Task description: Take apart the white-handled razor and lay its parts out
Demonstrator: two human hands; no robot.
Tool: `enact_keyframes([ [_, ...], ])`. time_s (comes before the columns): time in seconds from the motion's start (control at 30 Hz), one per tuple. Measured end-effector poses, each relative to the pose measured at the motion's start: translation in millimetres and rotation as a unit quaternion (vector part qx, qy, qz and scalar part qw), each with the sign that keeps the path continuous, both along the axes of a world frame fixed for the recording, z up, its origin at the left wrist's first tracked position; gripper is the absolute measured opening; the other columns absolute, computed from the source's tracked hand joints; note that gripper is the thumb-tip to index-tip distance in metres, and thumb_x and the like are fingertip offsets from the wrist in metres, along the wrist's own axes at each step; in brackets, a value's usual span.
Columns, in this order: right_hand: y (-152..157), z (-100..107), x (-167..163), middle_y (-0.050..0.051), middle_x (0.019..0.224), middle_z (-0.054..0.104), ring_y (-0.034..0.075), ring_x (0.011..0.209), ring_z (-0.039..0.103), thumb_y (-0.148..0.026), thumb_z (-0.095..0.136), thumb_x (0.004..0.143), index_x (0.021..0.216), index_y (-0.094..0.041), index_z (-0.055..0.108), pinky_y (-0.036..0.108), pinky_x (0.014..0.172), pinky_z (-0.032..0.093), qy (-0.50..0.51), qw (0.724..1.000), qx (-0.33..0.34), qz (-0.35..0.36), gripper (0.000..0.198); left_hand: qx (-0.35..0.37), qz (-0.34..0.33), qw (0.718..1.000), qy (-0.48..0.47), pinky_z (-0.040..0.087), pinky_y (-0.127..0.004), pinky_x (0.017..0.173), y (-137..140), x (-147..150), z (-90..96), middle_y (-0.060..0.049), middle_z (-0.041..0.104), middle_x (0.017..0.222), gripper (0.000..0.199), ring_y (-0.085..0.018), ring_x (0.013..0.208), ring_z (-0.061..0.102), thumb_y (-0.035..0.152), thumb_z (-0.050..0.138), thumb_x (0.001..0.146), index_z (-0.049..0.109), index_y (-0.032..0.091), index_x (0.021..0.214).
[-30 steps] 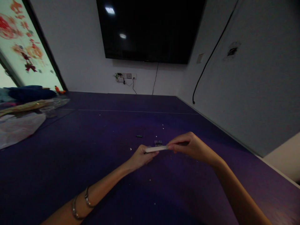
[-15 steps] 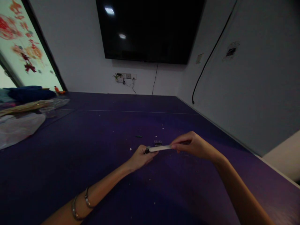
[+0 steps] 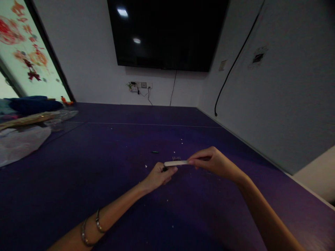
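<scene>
My right hand (image 3: 213, 161) pinches one end of a flat white stick (image 3: 176, 163) with a rounded tip. The stick reaches left, nearly level, over the thumb side of my left hand (image 3: 159, 175). In my closed left fingers is a small black object (image 3: 164, 168), mostly hidden, and I cannot make out its kind. The stick's rounded end lies right at this black object; whether they touch I cannot tell. Just behind the stick, a small clear piece (image 3: 176, 158) rests on the purple surface (image 3: 125, 209), partly covered by it.
A short green stick (image 3: 155, 152) and several white scraps (image 3: 146, 166) lie around my hands. Plastic bags (image 3: 24, 143) and dark blue cloth (image 3: 34, 104) are heaped at the left. A television (image 3: 170, 35) hangs on the back wall; a black cable (image 3: 235, 62) runs down the right wall.
The white stick and my right fingers have shifted slightly left and up. The stick now lies higher over the black object in my left hand, which has barely moved.
</scene>
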State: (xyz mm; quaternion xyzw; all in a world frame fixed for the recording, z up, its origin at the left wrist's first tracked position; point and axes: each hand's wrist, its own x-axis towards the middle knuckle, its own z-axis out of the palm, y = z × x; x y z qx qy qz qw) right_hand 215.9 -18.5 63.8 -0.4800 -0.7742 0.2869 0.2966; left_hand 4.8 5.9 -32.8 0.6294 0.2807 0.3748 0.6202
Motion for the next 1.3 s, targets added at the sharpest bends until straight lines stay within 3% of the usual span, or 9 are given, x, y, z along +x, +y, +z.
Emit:
enact_keyframes([
  [0.2, -5, 4, -2, 0.003, 0.063, 0.067, 0.012, 0.056, 0.057, -0.037, 0.061, 0.077, 0.082, -0.019, 0.075, 0.021, 0.049, 0.041, -0.007, 0.999, 0.043, 0.002, 0.023, 0.012, 0.002, 1.0, 0.01, 0.015, -0.02, 0.035, 1, 1, -5.0, 0.01, 0.028, 0.037, 0.046, -0.002, 0.032, 0.022, 0.05, 0.056, 0.077, 0.036, 0.019, 0.05],
  [0.37, -8, 4, -7, 0.002, 0.066, 0.068, 0.011, 0.058, 0.057, -0.036, 0.062, 0.078, 0.083, -0.019, 0.074, 0.02, 0.05, 0.041, -0.04, 0.996, 0.017, 0.076, 0.022, 0.009, 0.007, 0.999, 0.032, 0.017, -0.019, 0.035, 2, 1, -3.9, 0.009, 0.03, 0.036, 0.045, -0.003, 0.032, 0.024, 0.049, 0.056, 0.076, 0.04, 0.017, 0.049],
  [0.5, -7, 4, -6, 0.002, 0.065, 0.068, 0.011, 0.059, 0.058, -0.036, 0.061, 0.079, 0.084, -0.019, 0.074, 0.02, 0.051, 0.042, -0.022, 0.999, 0.041, 0.005, 0.022, 0.005, 0.0, 1.0, 0.005, 0.017, -0.019, 0.034, 2, 1, -4.1, 0.011, 0.028, 0.038, 0.041, -0.002, 0.031, 0.022, 0.049, 0.057, 0.076, 0.041, 0.018, 0.055],
  [0.63, -7, 6, 1, 0.002, 0.062, 0.067, 0.011, 0.055, 0.056, -0.036, 0.061, 0.078, 0.081, -0.019, 0.074, 0.02, 0.047, 0.039, -0.044, 0.999, 0.024, 0.019, 0.022, 0.005, -0.009, 1.0, 0.001, 0.014, -0.019, 0.034, 1, 1, -5.0, 0.011, 0.027, 0.037, 0.043, -0.002, 0.031, 0.022, 0.048, 0.059, 0.075, 0.038, 0.018, 0.052],
  [0.77, -6, 9, 6, 0.002, 0.062, 0.067, 0.011, 0.055, 0.056, -0.039, 0.061, 0.077, 0.082, -0.018, 0.074, 0.02, 0.048, 0.04, -0.036, 0.999, 0.03, -0.011, 0.025, -0.006, -0.022, 0.999, -0.025, 0.014, -0.02, 0.035, 0, 1, -5.1, 0.011, 0.027, 0.036, 0.047, -0.001, 0.031, 0.022, 0.047, 0.057, 0.077, 0.033, 0.019, 0.049],
  [0.9, -5, 8, 7, 0.002, 0.062, 0.066, 0.01, 0.054, 0.055, -0.039, 0.062, 0.077, 0.079, -0.018, 0.074, 0.02, 0.048, 0.04, -0.04, 0.998, -0.005, 0.051, 0.025, -0.026, -0.02, 0.999, -0.038, 0.013, -0.02, 0.035, 1, 1, -5.2, 0.01, 0.028, 0.036, 0.042, -0.001, 0.031, 0.021, 0.044, 0.06, 0.075, 0.037, 0.018, 0.051],
  [1.07, -2, 5, 6, 0.002, 0.059, 0.065, 0.01, 0.052, 0.054, -0.039, 0.062, 0.076, 0.08, -0.018, 0.074, 0.02, 0.047, 0.038, -0.017, 1.0, 0.013, -0.016, 0.025, -0.024, -0.032, 0.997, -0.058, 0.014, -0.019, 0.034, 1, 0, -3.0, 0.011, 0.027, 0.036, 0.044, -0.002, 0.031, 0.022, 0.044, 0.058, 0.077, 0.036, 0.018, 0.05],
  [1.2, -3, 6, 9, 0.002, 0.059, 0.065, 0.009, 0.051, 0.053, -0.037, 0.065, 0.074, 0.078, -0.017, 0.074, 0.02, 0.046, 0.039, 0.019, 0.999, -0.019, 0.03, 0.022, -0.029, -0.018, 0.996, -0.079, 0.014, -0.017, 0.032, 5, -2, -1.0, 0.011, 0.028, 0.036, 0.04, -0.002, 0.03, 0.021, 0.043, 0.063, 0.073, 0.039, 0.018, 0.053],
  [1.3, -4, 7, 10, 0.002, 0.061, 0.065, 0.009, 0.05, 0.053, -0.037, 0.069, 0.069, 0.08, -0.017, 0.074, 0.019, 0.044, 0.039, 0.102, 0.994, -0.02, 0.015, 0.024, -0.041, 0.01, 0.994, -0.098, 0.012, -0.017, 0.031, 10, -6, 6.6, 0.012, 0.027, 0.036, 0.044, -0.001, 0.029, 0.019, 0.045, 0.063, 0.073, 0.035, 0.019, 0.051],
])
